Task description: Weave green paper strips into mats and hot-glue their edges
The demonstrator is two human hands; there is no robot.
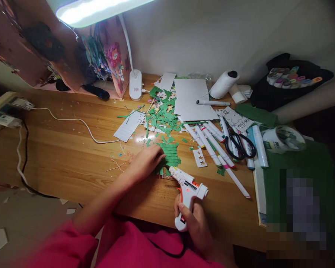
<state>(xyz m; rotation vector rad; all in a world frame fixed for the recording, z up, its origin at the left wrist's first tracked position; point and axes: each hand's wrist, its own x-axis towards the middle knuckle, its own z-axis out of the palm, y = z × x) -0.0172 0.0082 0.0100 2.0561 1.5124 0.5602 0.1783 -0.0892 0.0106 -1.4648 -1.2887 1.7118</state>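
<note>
My right hand (194,219) is wrapped round the handle of a white and orange hot glue gun (188,186), which has a small red light lit on its side. The gun's nozzle points up and left, at the lower edge of a green paper piece (171,153) made up of rows of strips. At that piece's left edge, my left hand (151,158) is closed, its fingers bent down and pressed together on the paper. The fingertips are partly hidden. Green paper scraps (164,117) lie heaped just behind the piece.
Several markers (212,147) and black-handled scissors (237,143) lie to the right. White sheets (191,96), a thread cone (223,85) and a tub (281,139) stand behind. A white cable (80,120) crosses the left side under a lit lamp (100,11).
</note>
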